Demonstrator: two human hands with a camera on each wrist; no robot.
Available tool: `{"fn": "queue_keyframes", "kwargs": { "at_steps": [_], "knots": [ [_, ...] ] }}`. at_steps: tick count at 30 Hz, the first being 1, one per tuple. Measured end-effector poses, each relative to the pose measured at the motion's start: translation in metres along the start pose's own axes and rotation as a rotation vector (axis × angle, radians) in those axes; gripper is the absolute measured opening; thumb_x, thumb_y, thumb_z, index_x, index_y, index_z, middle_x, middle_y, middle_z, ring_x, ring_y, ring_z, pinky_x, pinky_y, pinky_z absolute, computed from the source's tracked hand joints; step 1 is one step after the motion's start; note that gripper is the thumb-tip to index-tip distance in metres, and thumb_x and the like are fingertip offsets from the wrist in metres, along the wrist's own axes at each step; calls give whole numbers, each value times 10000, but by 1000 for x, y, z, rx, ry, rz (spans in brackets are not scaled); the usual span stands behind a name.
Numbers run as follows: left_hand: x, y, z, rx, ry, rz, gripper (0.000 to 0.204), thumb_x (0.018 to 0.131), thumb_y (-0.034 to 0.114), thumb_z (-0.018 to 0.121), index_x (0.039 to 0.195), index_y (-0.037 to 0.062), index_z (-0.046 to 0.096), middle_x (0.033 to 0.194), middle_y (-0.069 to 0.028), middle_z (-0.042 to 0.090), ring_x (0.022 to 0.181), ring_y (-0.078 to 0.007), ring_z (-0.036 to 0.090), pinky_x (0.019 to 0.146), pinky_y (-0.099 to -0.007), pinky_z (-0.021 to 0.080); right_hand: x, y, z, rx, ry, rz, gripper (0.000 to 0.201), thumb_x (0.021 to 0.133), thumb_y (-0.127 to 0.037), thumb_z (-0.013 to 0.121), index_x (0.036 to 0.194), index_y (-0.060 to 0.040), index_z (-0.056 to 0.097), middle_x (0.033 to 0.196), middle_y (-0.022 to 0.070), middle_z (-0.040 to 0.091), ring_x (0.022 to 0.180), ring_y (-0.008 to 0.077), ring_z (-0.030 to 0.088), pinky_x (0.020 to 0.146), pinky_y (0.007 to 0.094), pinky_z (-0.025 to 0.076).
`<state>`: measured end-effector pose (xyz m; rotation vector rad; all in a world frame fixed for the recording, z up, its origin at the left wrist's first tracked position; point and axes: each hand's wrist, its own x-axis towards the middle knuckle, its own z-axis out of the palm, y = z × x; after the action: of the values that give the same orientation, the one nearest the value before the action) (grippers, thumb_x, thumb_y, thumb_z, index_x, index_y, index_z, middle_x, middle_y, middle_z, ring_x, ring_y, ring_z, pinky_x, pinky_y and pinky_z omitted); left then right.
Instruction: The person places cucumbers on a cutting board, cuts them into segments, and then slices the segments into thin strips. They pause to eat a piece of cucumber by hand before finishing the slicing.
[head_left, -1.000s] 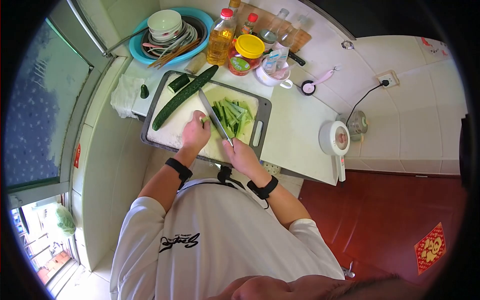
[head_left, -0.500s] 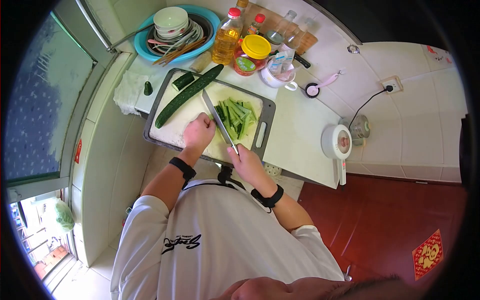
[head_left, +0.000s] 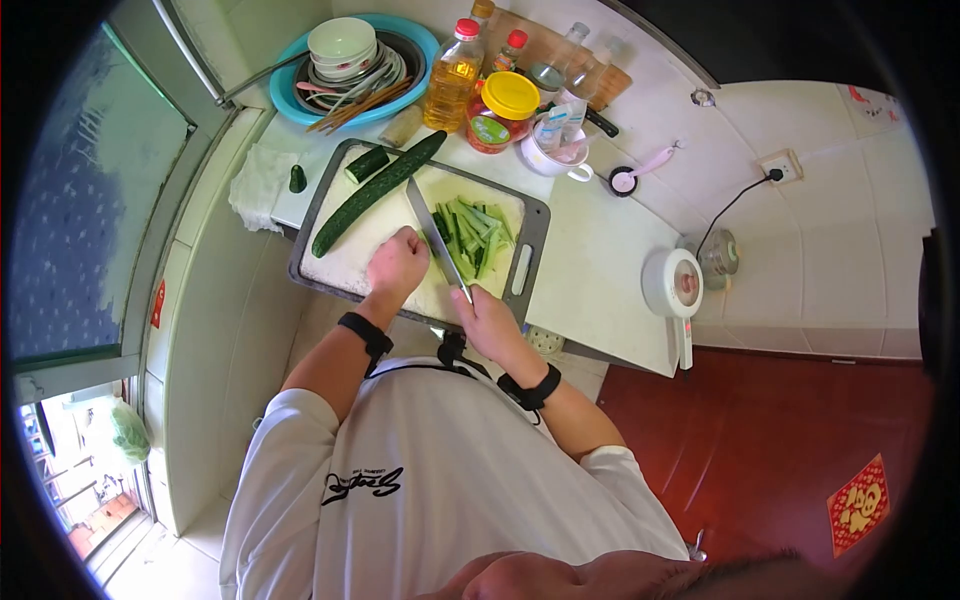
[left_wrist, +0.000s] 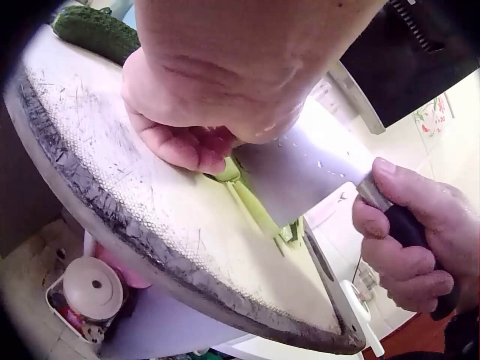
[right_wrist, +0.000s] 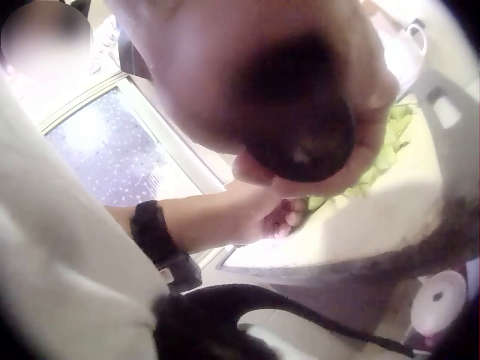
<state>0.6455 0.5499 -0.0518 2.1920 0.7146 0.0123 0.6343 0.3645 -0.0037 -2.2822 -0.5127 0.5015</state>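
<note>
My left hand [head_left: 399, 264] has its fingers curled over a light green cucumber piece [left_wrist: 230, 171] on the cutting board [head_left: 345, 270], as the left wrist view shows. The right hand [head_left: 490, 323] grips the black handle [left_wrist: 406, 225] of a cleaver, whose broad blade [left_wrist: 300, 161] stands on edge beside the left knuckles, against the piece. Right of the blade lies a pile of cut cucumber strips [head_left: 475, 232]. A whole cucumber [head_left: 372, 196] and a short cucumber chunk [head_left: 366, 164] lie at the board's upper left.
Behind the board stand a blue basin [head_left: 284, 95] with bowls, an oil bottle [head_left: 451, 92], a yellow-lidded jar [head_left: 503, 112] and a white cup [head_left: 548, 160]. A cucumber end [head_left: 297, 179] lies left of the board. A small white pot [head_left: 672, 283] sits at the counter's right.
Since a second ago, the left hand has curled lower over the piece, which is now hidden from the head view. Over the last half second both hands have hardly moved.
</note>
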Motion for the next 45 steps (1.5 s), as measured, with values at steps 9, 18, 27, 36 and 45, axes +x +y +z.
{"fn": "queue_keyframes", "kwargs": {
  "at_steps": [9,18,27,36,45],
  "knots": [
    [0,0,2,61,2,-2,195,876,293,556,868,107,613,830,-160,687,827,-390,662,722,-499,516,7,4,10,-166,-21,2,449,1010,-398,459,910,27,567,759,279,628,717,468,623,646,525,485],
    [0,1,-1,60,-20,-40,205,871,282,551,920,96,622,872,-167,690,866,-385,662,758,-480,517,-18,-4,-9,-91,-74,29,428,1011,-383,469,890,20,545,756,274,626,717,465,620,643,528,473],
    [2,-2,1,69,-22,-25,213,883,286,542,913,87,614,868,-179,684,861,-404,654,754,-497,511,-17,-3,-8,-70,-82,-4,436,1015,-380,465,873,25,539,753,282,619,726,471,616,648,526,473],
    [13,-20,11,3,60,11,323,916,372,601,829,61,604,747,-119,689,603,-270,680,621,-403,532,20,11,-3,16,-7,43,485,1014,-423,445,910,30,584,787,285,631,765,473,625,688,524,485],
    [6,-1,4,96,-61,-63,332,870,413,606,846,90,681,850,-154,706,843,-352,679,752,-456,532,-11,2,-8,-68,2,47,445,1016,-394,480,828,7,521,717,250,586,694,445,589,622,494,448]
  ]
}}
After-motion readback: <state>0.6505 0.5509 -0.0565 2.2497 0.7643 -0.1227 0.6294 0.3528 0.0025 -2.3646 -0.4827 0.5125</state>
